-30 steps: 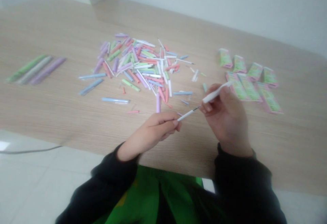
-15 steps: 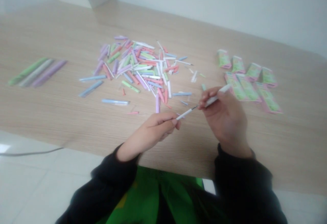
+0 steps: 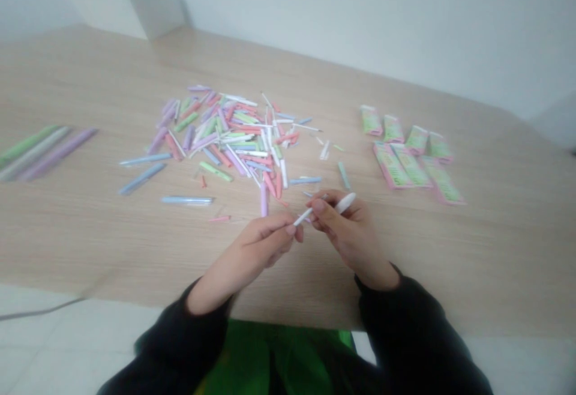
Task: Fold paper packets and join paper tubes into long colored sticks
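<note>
My left hand (image 3: 265, 240) pinches the lower end of a thin white stick (image 3: 303, 217) near the table's front edge. Close beside it, my right hand (image 3: 348, 233) has its thumb and fingers at the stick's upper end and also holds a white pen barrel (image 3: 345, 203), which sticks out past the fingers. Where the stick's tip lies, my right fingers hide it. Just beyond both hands is a loose pile of small white, purple, green, pink and blue pen parts (image 3: 245, 137).
Several pink-and-green packets (image 3: 396, 167) lie at the right. Three long green, white and purple tubes (image 3: 58, 152) rest at the far left. Blue pieces (image 3: 186, 200) lie left of the hands. A white box (image 3: 157, 11) stands at the back.
My right hand has moved in toward my left, and its fingers have closed at the white stick's upper end. The whole view has shifted, and a light green piece now shows beyond my right hand.
</note>
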Demonstrator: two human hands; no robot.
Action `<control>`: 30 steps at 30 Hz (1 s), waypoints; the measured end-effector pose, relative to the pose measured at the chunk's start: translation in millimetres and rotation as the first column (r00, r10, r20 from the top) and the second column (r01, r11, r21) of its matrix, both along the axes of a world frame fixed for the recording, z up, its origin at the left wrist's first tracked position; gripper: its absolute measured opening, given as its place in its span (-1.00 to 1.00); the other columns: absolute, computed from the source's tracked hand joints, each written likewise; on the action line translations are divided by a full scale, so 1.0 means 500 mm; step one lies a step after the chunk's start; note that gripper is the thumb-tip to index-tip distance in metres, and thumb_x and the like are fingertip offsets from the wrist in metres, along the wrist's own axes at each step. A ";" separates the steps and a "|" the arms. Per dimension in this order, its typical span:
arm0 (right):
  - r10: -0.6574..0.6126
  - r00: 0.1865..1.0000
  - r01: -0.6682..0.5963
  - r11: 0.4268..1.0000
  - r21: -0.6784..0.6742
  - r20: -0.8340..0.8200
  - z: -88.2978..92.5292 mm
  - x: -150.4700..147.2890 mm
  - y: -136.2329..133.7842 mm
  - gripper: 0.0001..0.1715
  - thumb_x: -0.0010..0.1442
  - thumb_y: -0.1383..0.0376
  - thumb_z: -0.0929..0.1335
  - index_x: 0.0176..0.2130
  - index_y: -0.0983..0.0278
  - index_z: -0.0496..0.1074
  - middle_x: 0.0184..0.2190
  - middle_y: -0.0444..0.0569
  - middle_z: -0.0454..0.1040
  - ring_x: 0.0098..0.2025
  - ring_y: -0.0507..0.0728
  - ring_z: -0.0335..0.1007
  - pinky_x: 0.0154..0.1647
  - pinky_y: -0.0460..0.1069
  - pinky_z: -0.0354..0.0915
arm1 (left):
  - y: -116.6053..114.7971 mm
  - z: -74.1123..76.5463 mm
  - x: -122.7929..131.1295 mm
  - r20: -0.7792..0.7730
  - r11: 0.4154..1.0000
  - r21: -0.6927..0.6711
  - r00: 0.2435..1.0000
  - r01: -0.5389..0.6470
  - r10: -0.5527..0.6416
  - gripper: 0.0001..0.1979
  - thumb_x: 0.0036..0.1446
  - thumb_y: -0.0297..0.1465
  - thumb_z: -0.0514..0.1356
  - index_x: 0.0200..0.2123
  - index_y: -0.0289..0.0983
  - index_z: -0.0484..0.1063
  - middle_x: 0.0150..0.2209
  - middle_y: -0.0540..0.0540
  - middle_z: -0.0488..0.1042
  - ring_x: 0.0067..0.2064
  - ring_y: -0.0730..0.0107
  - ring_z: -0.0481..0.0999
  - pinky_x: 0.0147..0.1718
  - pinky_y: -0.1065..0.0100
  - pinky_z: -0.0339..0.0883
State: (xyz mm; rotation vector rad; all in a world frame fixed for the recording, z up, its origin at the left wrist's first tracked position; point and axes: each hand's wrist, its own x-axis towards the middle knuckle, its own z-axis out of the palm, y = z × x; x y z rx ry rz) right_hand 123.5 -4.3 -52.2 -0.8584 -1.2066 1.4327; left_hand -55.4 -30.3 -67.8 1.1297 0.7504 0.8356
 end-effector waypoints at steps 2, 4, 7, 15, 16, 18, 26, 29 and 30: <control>-0.047 0.999 0.047 0.999 0.028 0.022 0.001 0.005 0.003 -0.72 0.16 0.08 0.55 -0.39 0.22 0.61 -0.54 -0.16 0.45 -0.55 -0.06 0.17 -0.53 -0.08 0.05 | 0.000 -0.002 -0.001 -0.042 1.000 0.026 0.999 -0.013 0.014 -0.68 0.38 -0.14 0.12 -0.25 -0.28 0.43 -0.57 0.15 0.09 -0.57 0.57 0.03 -0.62 0.48 -0.10; -0.135 0.991 0.135 0.989 0.061 -0.013 0.011 0.019 0.010 -0.73 0.14 0.08 0.56 -0.38 0.21 0.62 -0.55 -0.17 0.45 -0.56 -0.07 0.15 -0.55 -0.10 0.04 | 0.000 -0.001 -0.002 -0.085 0.998 0.056 0.996 -0.024 0.029 -0.68 0.39 -0.13 0.11 -0.20 -0.27 0.44 -0.55 0.14 0.13 -0.56 0.56 0.07 -0.61 0.47 -0.06; -0.273 0.952 0.291 0.948 0.132 -0.138 0.039 0.053 0.025 -0.76 0.08 0.13 0.60 -0.40 0.22 0.63 -0.62 -0.24 0.35 -0.63 -0.13 -0.01 -0.60 -0.13 -0.01 | 0.000 0.004 -0.004 -0.119 0.997 0.064 0.991 -0.050 0.058 -0.67 0.36 -0.11 0.13 -0.14 -0.27 0.46 -0.55 0.13 0.14 -0.55 0.54 0.09 -0.60 0.46 -0.05; -0.220 0.969 0.231 0.968 0.094 -0.114 0.056 0.054 0.021 -0.71 0.02 0.12 0.63 -0.44 0.24 0.60 -0.67 -0.27 0.19 -0.63 -0.11 -0.08 -0.62 -0.12 -0.03 | 0.002 0.007 -0.001 -0.206 0.990 0.126 0.975 -0.063 0.088 -0.58 0.33 -0.05 0.15 -0.16 -0.28 0.58 -0.59 0.12 0.14 -0.57 0.52 0.07 -0.59 0.42 -0.07; -0.200 0.975 0.208 0.975 0.077 -0.100 0.053 0.047 0.017 -0.71 0.03 0.11 0.62 -0.43 0.24 0.60 -0.66 -0.26 0.20 -0.62 -0.11 -0.06 -0.61 -0.11 -0.02 | 0.002 0.007 -0.002 -0.217 0.988 0.137 0.972 -0.066 0.095 -0.60 0.32 -0.06 0.16 -0.19 -0.27 0.59 -0.61 0.13 0.12 -0.58 0.51 0.05 -0.59 0.41 -0.09; -0.178 0.982 0.182 0.982 0.058 -0.070 0.045 0.038 0.011 -0.70 0.05 0.09 0.61 -0.42 0.24 0.59 -0.64 -0.24 0.26 -0.61 -0.10 -0.04 -0.61 -0.10 -0.03 | 0.001 0.009 -0.002 -0.242 0.986 0.146 0.964 -0.079 0.113 -0.64 0.31 -0.10 0.18 -0.25 -0.26 0.59 -0.64 0.14 0.08 -0.58 0.50 0.03 -0.58 0.40 -0.09; -0.126 0.992 0.126 0.990 0.065 -0.008 0.030 0.037 0.015 -0.70 0.15 0.07 0.56 -0.38 0.24 0.59 -0.62 -0.25 0.24 -0.62 -0.10 -0.02 -0.61 -0.09 -0.13 | 0.001 0.026 -0.002 -0.322 0.976 0.204 0.937 -0.072 0.136 -0.71 0.28 -0.19 0.18 -0.39 -0.24 0.52 -0.65 0.11 0.11 -0.50 0.42 0.17 -0.49 0.41 0.03; -0.097 0.995 0.096 0.993 0.067 0.019 0.029 0.038 0.015 -0.66 0.15 0.03 0.55 -0.33 0.25 0.63 -0.59 -0.22 0.30 -0.61 -0.10 -0.02 -0.60 -0.08 -0.14 | 0.001 0.024 -0.001 -0.330 0.979 0.192 0.935 -0.066 0.127 -0.71 0.30 -0.19 0.15 -0.38 -0.24 0.49 -0.64 0.12 0.11 -0.51 0.42 0.16 -0.50 0.41 0.01; -0.090 0.995 0.088 0.994 0.063 0.039 0.029 0.039 0.014 -0.65 0.14 0.01 0.55 -0.29 0.25 0.64 -0.58 -0.21 0.32 -0.60 -0.10 -0.01 -0.59 -0.08 -0.13 | 0.001 0.022 -0.001 -0.327 0.980 0.187 0.937 -0.062 0.122 -0.71 0.30 -0.19 0.15 -0.38 -0.24 0.48 -0.65 0.12 0.10 -0.52 0.43 0.14 -0.51 0.41 0.00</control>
